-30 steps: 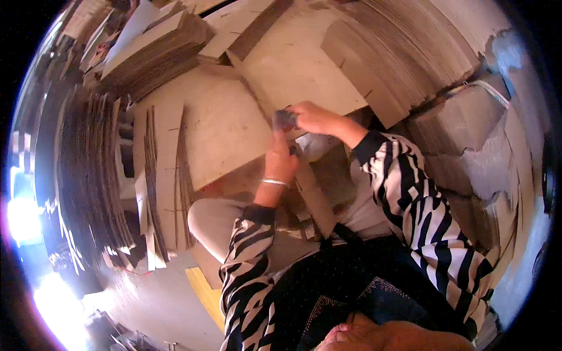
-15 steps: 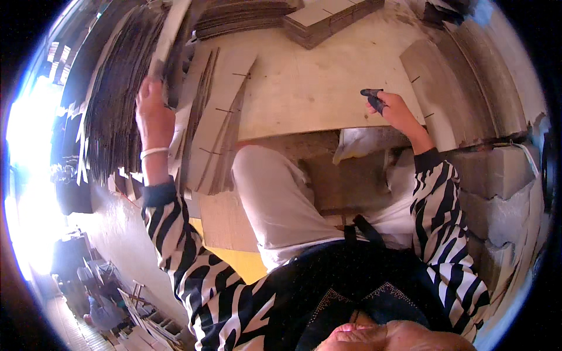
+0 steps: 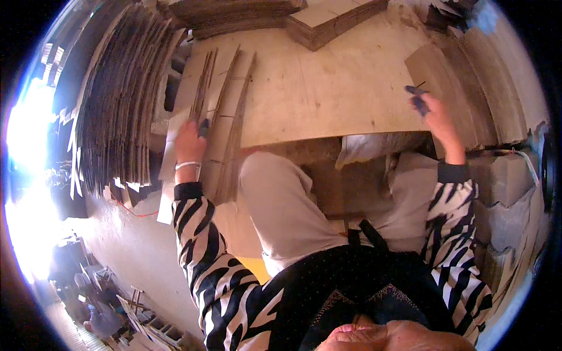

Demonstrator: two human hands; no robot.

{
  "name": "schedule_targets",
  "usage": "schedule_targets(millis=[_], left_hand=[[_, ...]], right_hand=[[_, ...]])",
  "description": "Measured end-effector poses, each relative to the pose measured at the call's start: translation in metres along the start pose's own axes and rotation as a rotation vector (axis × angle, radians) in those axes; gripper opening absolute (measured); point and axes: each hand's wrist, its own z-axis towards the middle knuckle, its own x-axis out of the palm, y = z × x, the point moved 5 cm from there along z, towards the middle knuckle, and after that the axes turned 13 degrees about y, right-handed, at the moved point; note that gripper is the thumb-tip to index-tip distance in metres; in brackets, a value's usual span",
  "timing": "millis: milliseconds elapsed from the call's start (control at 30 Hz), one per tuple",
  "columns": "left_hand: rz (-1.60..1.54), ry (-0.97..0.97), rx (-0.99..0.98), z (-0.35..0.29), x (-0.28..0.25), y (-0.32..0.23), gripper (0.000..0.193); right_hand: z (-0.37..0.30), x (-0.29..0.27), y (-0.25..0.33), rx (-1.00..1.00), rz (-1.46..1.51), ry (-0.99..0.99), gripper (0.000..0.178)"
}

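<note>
Slit cardboard strips (image 3: 229,126) lie fanned on the left part of the wooden table. My left hand (image 3: 190,143), with a dark cover on its thumb, is closed on the leftmost strip; its fingertips are partly hidden and blurred. A white band circles that wrist. Over the right side of the table is my right hand (image 3: 438,117), holding nothing visible. Dark covers sit on its thumb and forefinger, which are apart. Just beyond it a stack of cardboard strips (image 3: 462,93) leans at the table's right edge.
Many upright cardboard sheets (image 3: 120,99) are packed on the left. Flat cardboard stacks (image 3: 234,16) and an angled bundle (image 3: 328,23) lie at the far side. The wooden tabletop (image 3: 328,88) ends just before my knees. Grey wrapped bundles (image 3: 503,175) stand at the right.
My left hand has come back from the far left, away from a long strip, down to the fanned strips. My right hand has shifted right toward the leaning stack, and its fingers have parted.
</note>
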Motion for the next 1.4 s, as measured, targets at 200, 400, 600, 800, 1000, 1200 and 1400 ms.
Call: schedule_targets(millis=[200,400,600,800,1000,1200,1400], left_hand=[[0.015,-0.038,-0.12,-0.001,0.03,-0.066,0.038],[0.149,-0.022,-0.293,-0.002,0.032,-0.016,0.022],[0.363,0.061,-0.218,-0.014,-0.005,-0.091,0.02],[0.397,0.121,-0.317,-0.023,0.034,-0.105,0.021],[0.353,0.146,-0.305,-0.046,0.009,-0.122,0.036],[0.218,-0.126,-0.258,-0.003,-0.024,-0.152,0.038],[0.241,-0.239,-0.331,0.073,0.018,-0.144,0.027]], right_hand=[[-0.105,-0.073,-0.077,0.488,-0.67,-0.291,0.051],[-0.114,-0.031,-0.099,0.667,-0.748,-0.187,0.059],[-0.113,-0.028,-0.087,0.667,-0.854,-0.162,0.058],[-0.104,-0.017,-0.119,0.334,-0.789,-0.404,0.04],[-0.106,-0.061,-0.119,0.249,-0.069,-0.52,0.032],[-0.04,-0.033,0.052,-0.041,-0.293,-0.267,0.024],[0.011,0.032,0.052,-0.036,-0.543,0.038,0.023]])
